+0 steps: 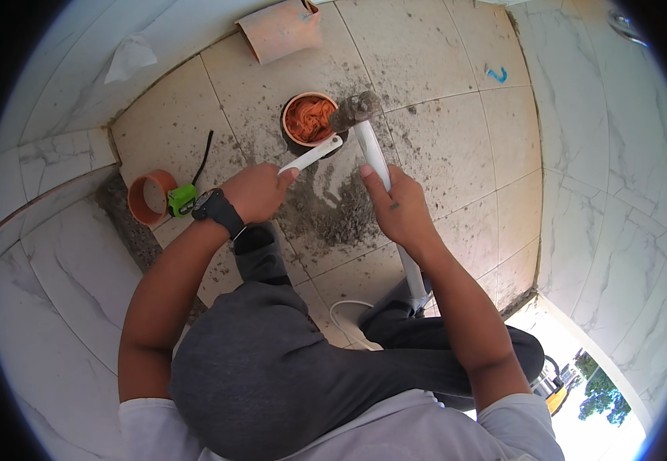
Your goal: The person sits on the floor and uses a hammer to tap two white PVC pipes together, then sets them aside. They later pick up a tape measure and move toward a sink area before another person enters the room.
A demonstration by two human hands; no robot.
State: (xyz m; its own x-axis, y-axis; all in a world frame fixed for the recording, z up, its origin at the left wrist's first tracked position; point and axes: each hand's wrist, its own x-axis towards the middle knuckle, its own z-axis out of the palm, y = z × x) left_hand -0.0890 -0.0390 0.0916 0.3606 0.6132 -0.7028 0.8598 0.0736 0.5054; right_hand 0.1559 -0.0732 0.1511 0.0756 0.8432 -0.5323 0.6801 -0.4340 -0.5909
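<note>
My right hand (406, 207) is wrapped round the long white handle of a hammer (373, 154), whose worn, rusty head is at the rim of an orange pipe (288, 132) set in the floor. In my left hand (260, 192) is a white flat bar (314, 156) with a rounded, holed end, close below the hammer head. I cannot tell whether the bar and the head touch. Crumpled orange material (310, 119) fills the pipe's mouth. Grey rubble (345, 219) lies on the tiles between my hands.
A cut orange pipe piece (283, 31) lies at the far wall. Left of my left hand are an orange pipe ring (138, 201) and a green tape measure (182, 201). A blue hook-shaped piece (497, 74) lies far right. Marbled tile walls stand on both sides.
</note>
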